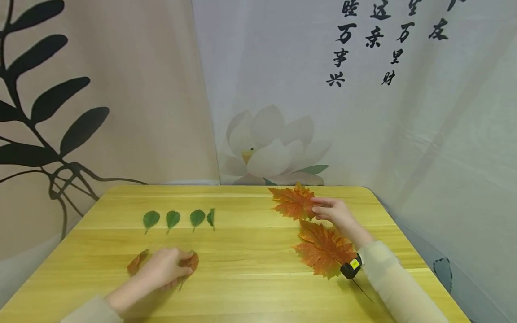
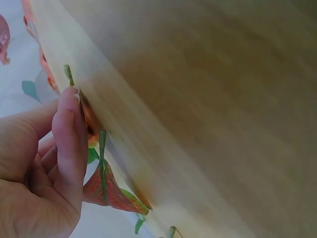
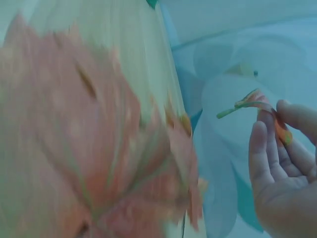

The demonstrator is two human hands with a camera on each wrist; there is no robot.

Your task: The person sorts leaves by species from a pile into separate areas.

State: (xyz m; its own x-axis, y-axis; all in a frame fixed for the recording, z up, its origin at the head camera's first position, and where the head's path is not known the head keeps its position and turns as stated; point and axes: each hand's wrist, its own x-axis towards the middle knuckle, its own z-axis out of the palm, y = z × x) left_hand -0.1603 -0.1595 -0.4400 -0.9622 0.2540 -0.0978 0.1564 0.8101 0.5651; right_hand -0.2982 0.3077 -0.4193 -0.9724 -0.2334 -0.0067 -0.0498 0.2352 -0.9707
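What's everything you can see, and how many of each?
Green leaves: four, green, table's back left
Small leaves: three or more, reddish, front left and in right hand
Maple leaves: two, orange, table's right
Table: one, yellow, centre
Cloth: panels unclear, beige and whitish, behind
Printed plant: one, dark, left
Printed lotus: one, whitish, middle
Printed characters: several, black, upper right
Device: one, black and yellow, right wrist
Wire: one, dark, under device
Sleeves: two, cream, both arms
Left hand: one, bare, front left
Right hand: one, bare, right

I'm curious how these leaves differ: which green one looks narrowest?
The rightmost green leaf in the row of four; it shows as a thin sliver, while the three green leaves to its left look broader and rounder.
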